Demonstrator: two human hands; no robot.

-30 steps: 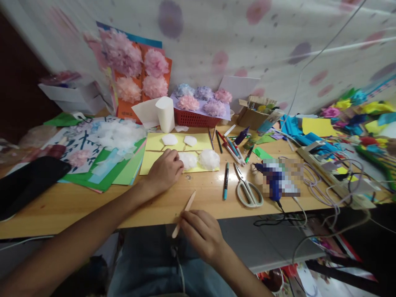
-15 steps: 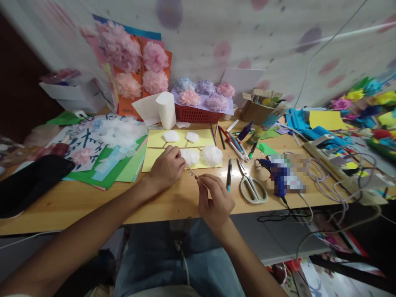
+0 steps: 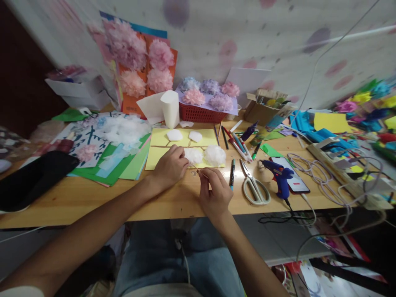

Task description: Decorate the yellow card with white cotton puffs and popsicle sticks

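Observation:
A thin brown stick [image 3: 194, 166] spans the short gap between my hands, just over the front edge of a yellow card. My right hand [image 3: 215, 192] pinches its near end between thumb and forefinger. At the far end, my left hand [image 3: 170, 166] is closed, its fingertips on the stick, wrist resting on the table. Two white cotton puffs [image 3: 215, 156] lie on the yellow card [image 3: 151, 161] beside my left fingers. On the card behind, two white paper shapes [image 3: 195, 136] sit above brown branch lines.
Scissors [image 3: 255, 187], a teal marker [image 3: 232, 174], a blue glue gun [image 3: 280, 177] and a phone [image 3: 295, 181] lie to the right. Coloured paper sheets and loose cotton [image 3: 123, 130] are at left. Behind stand a paper roll [image 3: 170, 109] and a red basket [image 3: 201, 114]. Cables [image 3: 318, 173] run along the right.
The right hand has shifted slightly toward the back, and more of the stick shows past its fingers. The left hand stays by the cotton. The whole view has swung a little left.

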